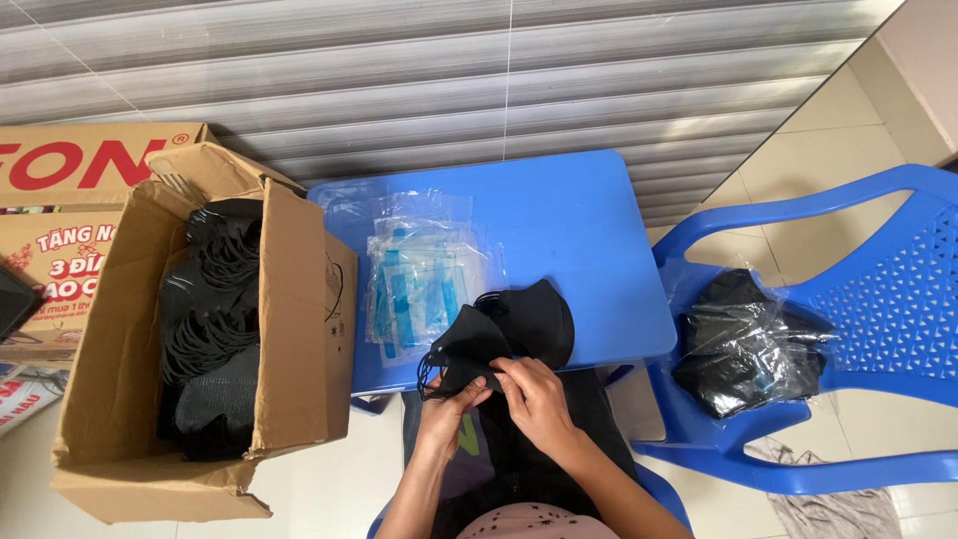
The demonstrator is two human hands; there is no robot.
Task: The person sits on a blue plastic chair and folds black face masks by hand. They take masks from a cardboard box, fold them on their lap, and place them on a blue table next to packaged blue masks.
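Masks of black folded fabric, a small stack, pinched at the near edge of the blue plastic bench by left hand and right hand, fingers closed. Open brown cardboard box holds more black masks; clear plastic sleeves lie beside.

Matt black cloth masks are lying on a smooth plastic table; glossy clear plastic bags are glinting beside a rough cardboard box.
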